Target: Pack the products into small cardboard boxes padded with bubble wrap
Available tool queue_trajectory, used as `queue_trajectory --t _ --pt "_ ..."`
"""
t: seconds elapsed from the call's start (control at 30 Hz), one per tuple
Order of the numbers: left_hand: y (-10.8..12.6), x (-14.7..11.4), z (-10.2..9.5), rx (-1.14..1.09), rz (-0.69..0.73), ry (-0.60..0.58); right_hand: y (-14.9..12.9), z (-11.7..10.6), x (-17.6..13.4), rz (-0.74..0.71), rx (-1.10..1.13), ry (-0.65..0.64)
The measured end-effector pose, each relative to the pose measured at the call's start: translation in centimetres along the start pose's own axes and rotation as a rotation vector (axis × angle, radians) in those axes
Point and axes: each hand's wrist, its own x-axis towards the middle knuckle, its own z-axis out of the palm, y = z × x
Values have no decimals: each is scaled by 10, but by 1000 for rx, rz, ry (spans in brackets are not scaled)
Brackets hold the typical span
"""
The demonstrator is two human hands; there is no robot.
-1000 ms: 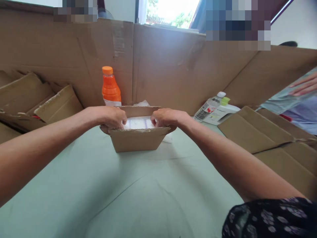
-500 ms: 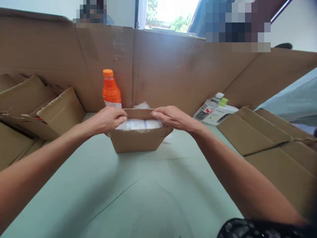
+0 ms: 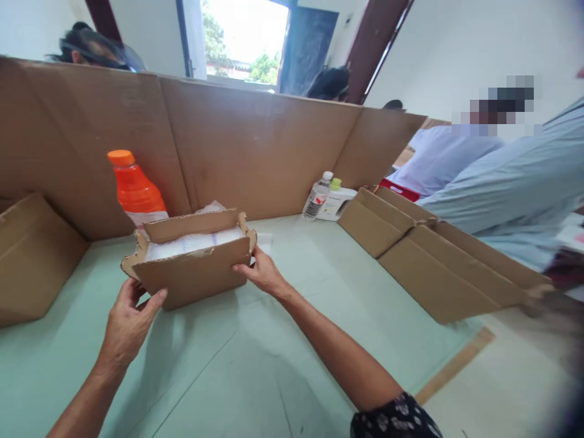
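Left hand (image 3: 132, 316): grips cardboard box (image 3: 201, 277) at left corner
Right hand (image 3: 264, 274): grips its right end
Handling: apparently steadying it; next move calls for level support

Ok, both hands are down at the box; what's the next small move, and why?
I'd probably ease the left end flap inward with the left hand while the right hand steadies the other end. The cardboard box is open on top, that flap splays outward, the white contents are exposed, and the left hand is just below it.
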Motion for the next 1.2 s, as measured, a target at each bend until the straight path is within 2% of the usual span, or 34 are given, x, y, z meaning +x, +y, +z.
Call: queue_trajectory --t 0.1,0.2,0.3,0.37,0.47,0.57,0.7,0.83,0.9,1.0,1.1,1.2 --pt "6 -13 19 -47 5 49 -2 -8 -20 0 -10 33" --pt "10 -44 25 -107 -19 0 -1 -22 -62 64 -38 75" --pt "13 -81 14 -136 -77 -59 -4 -21 -104 84 -32 126" --pt "14 -101 -1 -115 -116 -17 -11 -11 -122 48 -18 128" --pt "14 -119 -25 -84 -144 91 -20 4 -132 -1 8 85" --pt "8 -127 -37 -92 -148 79 -20 8 -132 -18 22 40" --pt "-3 -137 -35 -88 -197 87 -9 10 -135 -9 17 33" --pt "-9 -141 -30 -66 -199 87 -5 24 -141 -37 62 68" --pt "-9 -140 -22 -54 -189 61 -3 24 -145 -41 68 105" --pt "-4 -140 2 -67 -171 -44 3 6 -160 12 45 193" --pt "4 -141 45 -109 -147 -166 16 -28 -188 116 25 329" --pt "15 -143 99 -180 -103 -331 36 -61 -229 214 -10 493"
